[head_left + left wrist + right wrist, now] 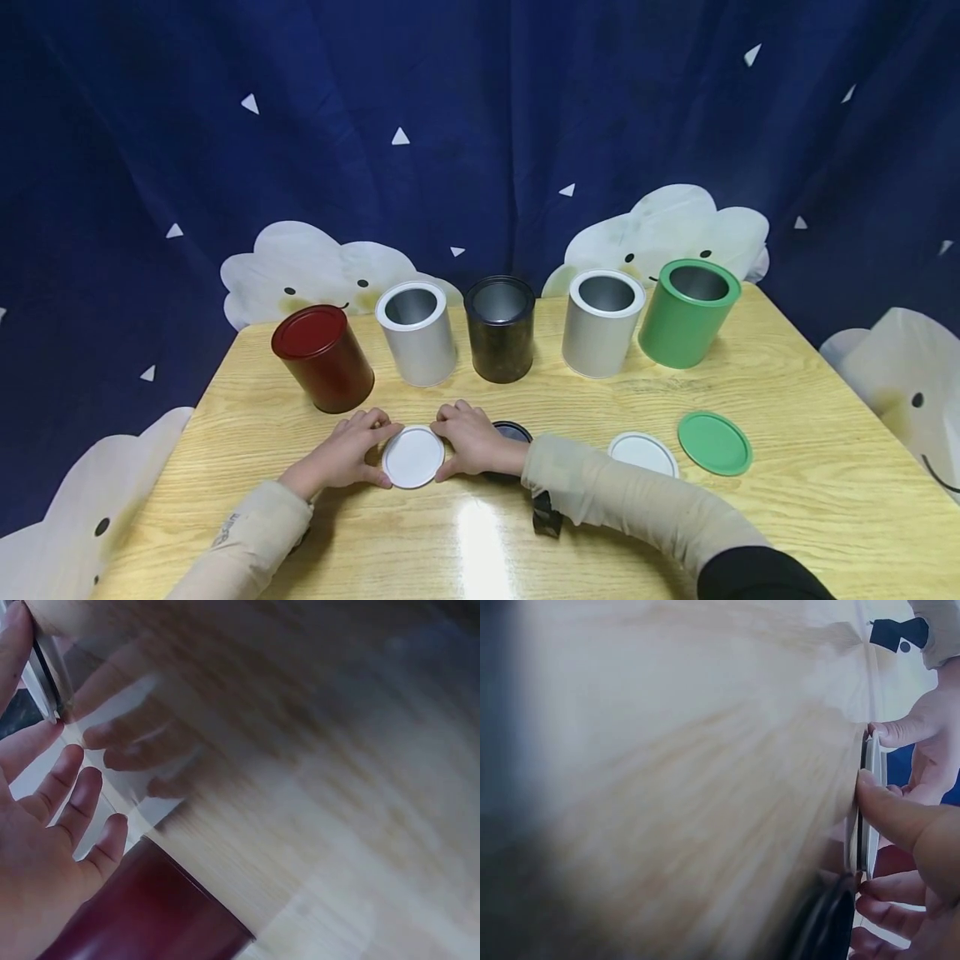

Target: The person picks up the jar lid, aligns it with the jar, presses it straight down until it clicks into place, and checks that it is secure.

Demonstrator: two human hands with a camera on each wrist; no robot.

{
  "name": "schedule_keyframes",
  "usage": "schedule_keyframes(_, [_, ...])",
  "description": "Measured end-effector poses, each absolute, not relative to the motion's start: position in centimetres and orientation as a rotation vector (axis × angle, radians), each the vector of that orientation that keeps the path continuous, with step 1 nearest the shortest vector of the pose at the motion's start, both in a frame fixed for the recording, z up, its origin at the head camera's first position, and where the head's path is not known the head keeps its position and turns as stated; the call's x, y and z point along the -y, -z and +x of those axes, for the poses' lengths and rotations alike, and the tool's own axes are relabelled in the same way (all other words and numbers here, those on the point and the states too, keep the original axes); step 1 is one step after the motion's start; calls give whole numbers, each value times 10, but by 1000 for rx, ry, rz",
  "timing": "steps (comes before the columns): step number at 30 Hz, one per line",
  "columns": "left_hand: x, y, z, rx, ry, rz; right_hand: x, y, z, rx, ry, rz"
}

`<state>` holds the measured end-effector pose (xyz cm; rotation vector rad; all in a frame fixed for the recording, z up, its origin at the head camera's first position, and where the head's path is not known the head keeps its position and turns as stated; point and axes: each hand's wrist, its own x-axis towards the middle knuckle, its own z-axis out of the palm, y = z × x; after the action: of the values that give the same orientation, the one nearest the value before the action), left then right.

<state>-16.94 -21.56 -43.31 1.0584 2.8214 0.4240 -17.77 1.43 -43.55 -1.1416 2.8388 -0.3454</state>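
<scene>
Nearest lay two beige sleeves, the left sleeve (pixel 247 537) and the right sleeve (pixel 637 492), both reaching over a wood-grained table (pixel 375 550). Beyond the cuffs, the left hand (pixel 341 454) and the right hand (pixel 474 442) gripped opposite edges of a round white lid (pixel 413 457), each with its thumb at the near side and its forefinger at the far side. The left hand's other fingers were loosely bent, apart from the rim. The lid was level, between the hands; whether it touched the wood could not be told.

Just beside the right hand, partly hidden by it and the wrist, was a black lid (pixel 513 432). Farther right lay a second white lid (pixel 642 452), partly covered by the sleeve, and a green lid (pixel 715 442).

Behind these stood a row of cans, left to right: a dark red can (pixel 333 375) with its lid on, then uncovered, a white can (pixel 426 350), a black can (pixel 501 348), another white can (pixel 596 342) and a green can (pixel 681 329). A navy curtain (pixel 465 75) with white triangles and smiling clouds hung behind.
</scene>
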Motion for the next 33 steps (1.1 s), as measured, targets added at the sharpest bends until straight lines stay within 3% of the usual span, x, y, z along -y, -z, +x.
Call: schedule_keyframes(33, [223, 422, -167, -2752, -697, 1112, -25, 425, -181, -2722, 616, -1198])
